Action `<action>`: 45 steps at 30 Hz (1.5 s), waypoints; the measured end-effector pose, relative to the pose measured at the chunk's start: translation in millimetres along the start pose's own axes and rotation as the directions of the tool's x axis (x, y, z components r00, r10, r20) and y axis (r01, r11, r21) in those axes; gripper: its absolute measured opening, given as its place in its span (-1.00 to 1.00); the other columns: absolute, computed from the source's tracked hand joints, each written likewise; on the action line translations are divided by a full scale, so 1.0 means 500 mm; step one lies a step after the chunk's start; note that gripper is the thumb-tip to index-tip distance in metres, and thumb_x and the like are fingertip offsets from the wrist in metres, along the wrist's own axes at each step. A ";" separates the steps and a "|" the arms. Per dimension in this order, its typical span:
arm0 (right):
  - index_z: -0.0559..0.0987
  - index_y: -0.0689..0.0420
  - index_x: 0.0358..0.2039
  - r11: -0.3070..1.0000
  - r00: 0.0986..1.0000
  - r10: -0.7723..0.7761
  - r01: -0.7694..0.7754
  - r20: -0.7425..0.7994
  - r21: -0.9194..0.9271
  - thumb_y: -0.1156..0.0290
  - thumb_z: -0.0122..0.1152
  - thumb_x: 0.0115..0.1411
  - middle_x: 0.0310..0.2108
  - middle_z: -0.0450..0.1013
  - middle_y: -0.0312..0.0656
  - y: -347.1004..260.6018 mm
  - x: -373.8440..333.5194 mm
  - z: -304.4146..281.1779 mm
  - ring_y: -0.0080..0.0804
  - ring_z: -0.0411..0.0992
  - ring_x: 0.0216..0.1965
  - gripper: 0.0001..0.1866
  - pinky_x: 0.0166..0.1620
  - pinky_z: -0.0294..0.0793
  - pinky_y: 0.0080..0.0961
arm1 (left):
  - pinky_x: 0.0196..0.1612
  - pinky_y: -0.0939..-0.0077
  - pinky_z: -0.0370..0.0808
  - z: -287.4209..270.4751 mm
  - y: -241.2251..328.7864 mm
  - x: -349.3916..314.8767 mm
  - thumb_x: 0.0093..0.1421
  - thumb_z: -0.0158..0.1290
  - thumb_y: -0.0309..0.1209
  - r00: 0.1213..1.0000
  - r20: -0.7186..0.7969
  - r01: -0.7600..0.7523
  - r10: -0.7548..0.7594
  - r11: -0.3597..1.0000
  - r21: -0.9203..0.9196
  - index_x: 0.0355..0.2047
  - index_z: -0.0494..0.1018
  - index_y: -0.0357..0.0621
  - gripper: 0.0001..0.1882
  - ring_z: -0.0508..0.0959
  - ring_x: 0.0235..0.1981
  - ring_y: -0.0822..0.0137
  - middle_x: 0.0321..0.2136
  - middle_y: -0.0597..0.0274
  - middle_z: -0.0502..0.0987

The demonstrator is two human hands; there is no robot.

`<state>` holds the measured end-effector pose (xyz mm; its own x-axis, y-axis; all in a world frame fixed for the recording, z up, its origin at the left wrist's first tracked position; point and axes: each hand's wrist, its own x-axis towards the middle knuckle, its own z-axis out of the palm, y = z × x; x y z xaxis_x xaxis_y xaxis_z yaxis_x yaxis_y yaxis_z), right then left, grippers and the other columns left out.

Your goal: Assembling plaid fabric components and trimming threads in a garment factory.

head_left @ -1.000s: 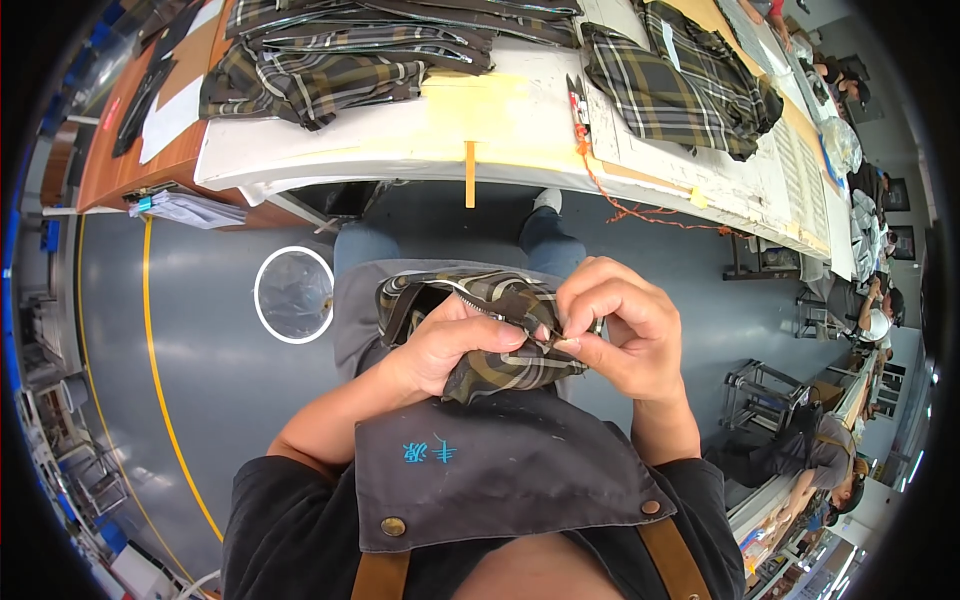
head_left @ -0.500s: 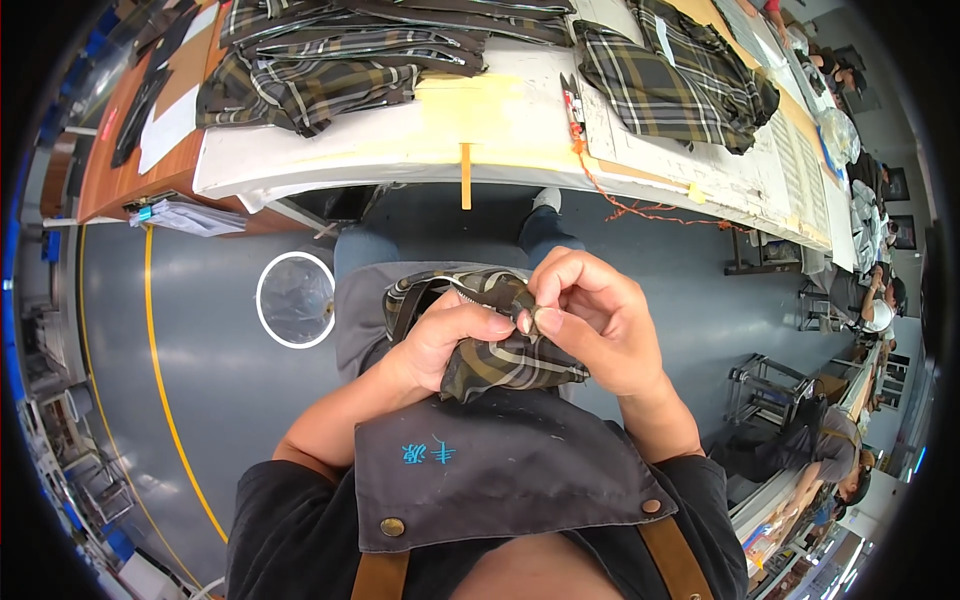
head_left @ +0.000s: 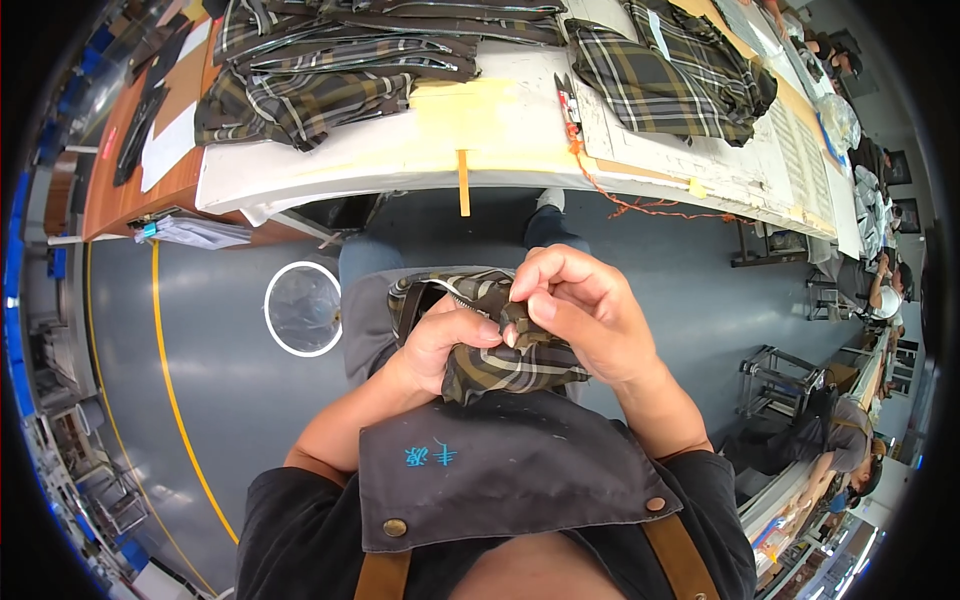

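Left grip (head_left: 437, 345) clamps plaid cloth (head_left: 515, 372), apparently steadying it for the right grip (head_left: 590, 315) just beside, whose closure I cannot tell.

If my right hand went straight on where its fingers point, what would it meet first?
Probably the plaid cloth that your left hand is holding, right by the fingers of your right hand; from this one view, depth and whether they already touch are unclear.

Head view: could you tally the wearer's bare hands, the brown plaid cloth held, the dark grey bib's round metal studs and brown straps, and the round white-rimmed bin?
Bare hands: 2
Brown plaid cloth piece: 1
Round metal studs: 2
Brown straps: 2
Round white-rimmed bin: 1
Total: 8
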<state>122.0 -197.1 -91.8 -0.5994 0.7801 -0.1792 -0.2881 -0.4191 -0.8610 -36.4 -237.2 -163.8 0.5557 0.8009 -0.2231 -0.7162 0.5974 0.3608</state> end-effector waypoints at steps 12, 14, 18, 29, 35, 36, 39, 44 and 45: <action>0.40 0.20 -0.25 0.996 0.990 0.020 -0.008 0.139 -0.086 0.70 0.17 -0.06 -0.43 0.19 -0.39 0.004 0.007 -0.022 -0.64 0.24 -0.34 -0.68 -0.23 0.28 -0.66 | -0.19 0.38 0.45 -0.016 -0.015 0.000 -0.18 -0.07 -0.24 0.997 0.066 -0.022 0.030 0.993 -0.117 -0.26 0.37 -0.36 -0.50 0.48 -0.25 0.20 -0.32 -0.04 0.45; 0.39 0.19 -0.23 0.997 0.991 0.059 -0.053 0.121 -0.054 0.67 0.18 -0.04 -0.41 0.22 -0.38 0.008 0.010 -0.028 -0.66 0.22 -0.36 -0.68 -0.25 0.26 -0.68 | -0.16 0.46 0.45 0.029 0.005 -0.001 -0.12 -0.04 -0.38 0.994 0.098 -0.016 0.039 0.973 -0.230 -0.20 0.33 -0.38 -0.55 0.49 -0.29 0.31 -0.31 0.09 0.46; 0.36 0.17 -0.20 0.996 0.983 0.003 -0.019 0.182 0.084 0.59 0.20 0.01 -0.37 0.29 -0.37 0.022 0.012 -0.022 -0.72 0.20 -0.38 -0.68 -0.31 0.20 -0.75 | -0.16 0.41 0.45 0.009 -0.007 -0.003 -0.15 -0.03 -0.35 0.981 0.187 0.017 0.049 0.942 -0.336 -0.18 0.32 -0.37 -0.52 0.50 -0.26 0.27 -0.26 0.07 0.46; 0.35 0.17 -0.19 0.992 0.982 0.068 -0.085 0.177 0.091 0.63 0.13 0.01 -0.48 0.25 -0.43 0.024 0.019 -0.021 -0.74 0.21 -0.42 -0.68 -0.33 0.18 -0.77 | -0.22 0.39 0.48 -0.008 -0.020 0.003 -0.15 -0.04 -0.37 0.941 0.301 0.033 0.157 0.839 -0.542 -0.23 0.36 -0.37 -0.56 0.51 -0.33 0.25 -0.34 0.06 0.50; 0.34 0.17 -0.13 0.994 0.983 0.075 -0.088 0.165 0.072 0.68 0.11 -0.01 -0.45 0.24 -0.42 0.030 0.009 -0.018 -0.74 0.22 -0.36 -0.61 -0.29 0.23 -0.77 | -0.23 0.42 0.47 -0.059 -0.045 -0.006 -0.14 -0.05 -0.35 0.984 0.158 0.002 0.077 0.894 -0.448 -0.21 0.34 -0.41 -0.53 0.51 -0.36 0.26 -0.37 0.06 0.50; 0.33 0.17 -0.11 0.994 0.981 0.065 -0.079 0.183 0.070 0.69 0.12 0.00 -0.43 0.25 -0.43 0.034 0.003 -0.023 -0.74 0.23 -0.36 -0.59 -0.27 0.27 -0.77 | -0.23 0.42 0.47 -0.044 -0.039 -0.007 -0.14 -0.05 -0.35 0.984 0.159 0.005 0.073 0.896 -0.444 -0.21 0.34 -0.41 -0.53 0.51 -0.36 0.26 -0.37 0.06 0.50; 0.34 0.18 -0.13 0.989 0.999 0.016 -0.009 0.042 -0.147 0.64 0.18 0.00 -0.40 0.32 -0.38 0.014 -0.014 -0.010 -0.72 0.28 -0.32 -0.61 -0.27 0.28 -0.72 | -0.22 0.39 0.46 -0.006 -0.021 -0.015 -0.18 -0.03 -0.35 0.983 0.065 -0.138 0.170 0.931 -0.339 -0.25 0.36 -0.38 -0.55 0.50 -0.36 0.24 -0.38 0.06 0.49; 0.42 0.20 -0.20 0.811 0.979 -0.195 0.194 0.057 -0.552 0.65 0.26 -0.06 -0.43 0.36 -0.37 0.022 -0.042 -0.010 -0.69 0.31 -0.42 -0.63 -0.36 0.31 -0.70 | -0.18 0.29 0.47 -0.022 -0.018 -0.019 -0.18 0.00 -0.36 0.956 0.171 -0.135 0.240 0.872 -0.471 -0.21 0.37 -0.38 -0.52 0.52 -0.32 0.17 -0.33 -0.02 0.50; 0.44 0.21 -0.22 0.732 0.954 -0.295 0.266 0.060 -0.627 0.65 0.26 -0.07 -0.46 0.37 -0.35 0.017 -0.048 -0.009 -0.67 0.31 -0.44 -0.66 -0.38 0.31 -0.69 | -0.15 0.28 0.46 -0.015 -0.010 -0.022 -0.18 0.01 -0.36 0.962 0.165 -0.136 0.216 0.907 -0.398 -0.19 0.37 -0.39 -0.51 0.52 -0.29 0.15 -0.29 -0.04 0.50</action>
<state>137.2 -217.1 -96.8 -0.5313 0.8397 0.1119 0.0975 0.1919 -0.9766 -42.1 -248.4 -169.8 0.4495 0.8932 0.0124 -0.8932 0.4496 -0.0032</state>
